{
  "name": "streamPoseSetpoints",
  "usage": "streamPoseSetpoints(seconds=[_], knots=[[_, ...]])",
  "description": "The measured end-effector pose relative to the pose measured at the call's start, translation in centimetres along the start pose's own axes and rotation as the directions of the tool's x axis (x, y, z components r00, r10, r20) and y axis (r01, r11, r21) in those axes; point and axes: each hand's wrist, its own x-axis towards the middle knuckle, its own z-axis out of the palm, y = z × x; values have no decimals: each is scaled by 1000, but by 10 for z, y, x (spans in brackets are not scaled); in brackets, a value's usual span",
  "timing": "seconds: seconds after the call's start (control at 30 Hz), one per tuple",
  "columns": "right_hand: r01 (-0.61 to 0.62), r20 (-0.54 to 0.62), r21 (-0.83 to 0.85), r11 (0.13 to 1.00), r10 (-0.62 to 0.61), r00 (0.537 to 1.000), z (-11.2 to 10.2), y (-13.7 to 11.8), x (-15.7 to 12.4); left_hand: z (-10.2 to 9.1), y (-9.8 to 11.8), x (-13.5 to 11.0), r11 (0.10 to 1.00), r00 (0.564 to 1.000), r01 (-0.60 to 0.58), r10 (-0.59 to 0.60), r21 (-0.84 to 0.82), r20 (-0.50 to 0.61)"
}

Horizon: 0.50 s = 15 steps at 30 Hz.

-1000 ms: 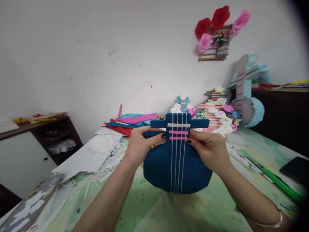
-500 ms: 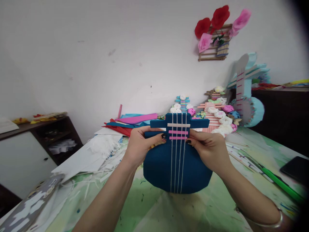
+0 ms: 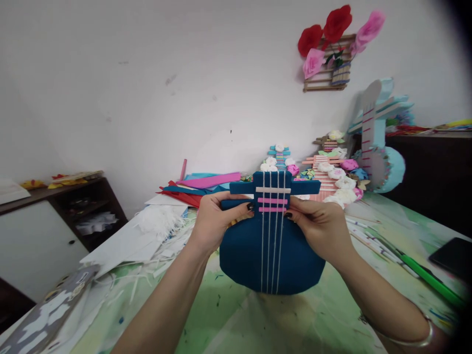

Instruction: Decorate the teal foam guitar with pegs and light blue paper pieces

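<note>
A dark blue model of a lute-like instrument (image 3: 243,255) stands upright in front of me, held by both hands. White strings run down its front, crossed near the top by a white strip (image 3: 273,190) and two pink strips (image 3: 272,201). My left hand (image 3: 217,216) grips the left side of its neck, thumb in front at the lower peg, other fingers behind and partly hidden. On the opposite side, my right hand (image 3: 324,223) pinches the neck's edge below the right peg, its thumb near the lower pink strip.
Finished instrument models with paper flowers (image 3: 328,174) lean at the back right, beside a tall pale blue one (image 3: 383,162). Coloured paper strips (image 3: 206,181) and white shreds (image 3: 157,221) lie at the back left. A green cutter-like tool (image 3: 427,275) and a dark phone-like slab (image 3: 453,258) rest on the right.
Almost nothing differs; the view has shifted very slightly, and both hands keep the same hold on the blue instrument model.
</note>
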Motion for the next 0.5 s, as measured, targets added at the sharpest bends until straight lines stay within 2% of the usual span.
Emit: streamPoseSetpoints(seconds=[0.17,0.5], knots=[[-7,10,-34,999,7,1000,0,0,0,1,2,0,1000,1000,10,-10,-1,2],[-33,-18,-1,999,33,999,1,2,0,0,-1,0,1000,1000,-4,4,-3,11]])
